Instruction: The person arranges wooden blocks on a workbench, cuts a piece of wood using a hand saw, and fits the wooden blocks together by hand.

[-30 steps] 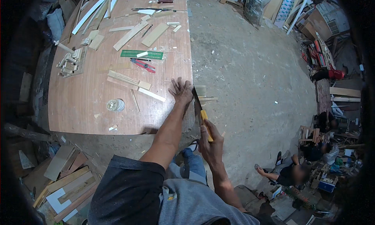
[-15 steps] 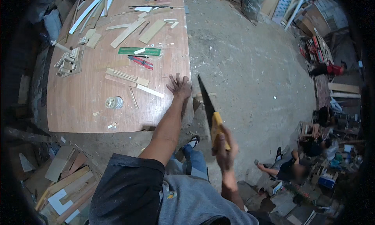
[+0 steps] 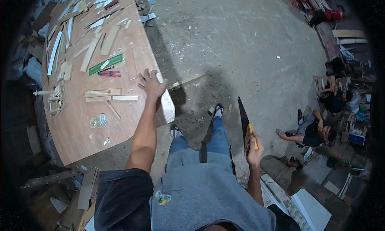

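My left hand (image 3: 152, 86) rests on the right edge of the wooden table (image 3: 132, 144), its fingers spread. Beside its fingers, a short pale wood piece (image 3: 160, 77) shows at the edge; whether the hand presses on it is unclear. My right hand (image 3: 255, 151) is closed round the yellow handle of a handsaw (image 3: 244, 118). The saw's dark blade points up and away over the floor, apart from the table. Left of my left hand lie a red utility knife (image 3: 109, 74), a green ruler (image 3: 105, 65) and several thin wood strips (image 3: 103, 93).
A clear jar (image 3: 99, 121) and a small wooden model (image 3: 57, 100) stand on the table. A wood plank (image 3: 188, 81) juts out beyond the table edge, low down. Another person (image 3: 315, 130) sits at the right, near cluttered materials. Scrap wood lies at lower left.
My view has swung right, so the table appears further left and tilted. My right hand has moved right with the saw, away from the table. My left hand remains at the edge.
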`<state>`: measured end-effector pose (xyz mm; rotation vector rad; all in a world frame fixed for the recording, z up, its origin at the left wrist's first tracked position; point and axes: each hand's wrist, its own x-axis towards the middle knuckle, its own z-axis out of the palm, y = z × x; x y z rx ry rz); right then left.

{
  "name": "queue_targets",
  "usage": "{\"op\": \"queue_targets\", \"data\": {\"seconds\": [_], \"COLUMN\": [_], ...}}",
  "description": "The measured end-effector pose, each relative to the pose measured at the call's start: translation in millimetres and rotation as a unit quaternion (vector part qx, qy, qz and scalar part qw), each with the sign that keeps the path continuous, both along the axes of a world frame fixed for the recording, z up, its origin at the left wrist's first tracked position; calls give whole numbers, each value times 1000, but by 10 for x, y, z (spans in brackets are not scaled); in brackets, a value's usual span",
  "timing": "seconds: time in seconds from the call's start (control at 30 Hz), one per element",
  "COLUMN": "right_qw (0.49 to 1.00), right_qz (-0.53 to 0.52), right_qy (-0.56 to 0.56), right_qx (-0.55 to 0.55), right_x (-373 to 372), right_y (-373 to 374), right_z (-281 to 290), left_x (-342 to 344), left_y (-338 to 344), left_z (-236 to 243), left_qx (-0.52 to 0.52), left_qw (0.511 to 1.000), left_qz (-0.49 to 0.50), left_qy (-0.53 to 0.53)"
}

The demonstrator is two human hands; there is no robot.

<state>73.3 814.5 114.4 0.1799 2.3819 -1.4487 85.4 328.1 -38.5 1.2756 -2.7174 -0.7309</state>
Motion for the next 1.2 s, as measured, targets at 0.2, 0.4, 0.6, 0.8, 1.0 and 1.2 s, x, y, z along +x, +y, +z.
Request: {"op": "queue_targets", "data": {"seconds": [0.2, 0.4, 0.6, 0.8, 1.0, 1.2], "right_qw": [996, 941, 871, 875, 881, 883], "right_qz": [69, 303, 370, 330, 327, 334], "right_qy": [-45, 103, 282, 346, 329, 320], "right_qx": [26, 115, 157, 81, 94, 83], "right_x": [-829, -1687, -2230, -2299, -2385, -2457], "right_y": [491, 253, -254, -781, -553, -637], "right_z": [-592, -1587, -3060, -4385, -5166, -5277], "left_x": [-1, 59, -637, -400, -991, -1073], "left_y": [768, 2723, 3589, 4355, 4132, 3853], "left_z": [308, -916, -2792, -5664, -6646, -6876], "left_qx": [16, 194, 364, 131, 86, 82], "left_qw": [986, 976, 897, 939, 881, 814], "left_qz": [49, 41, -41, -138, -393, -514], "left_qy": [156, 90, -249, -288, -248, -257]}}
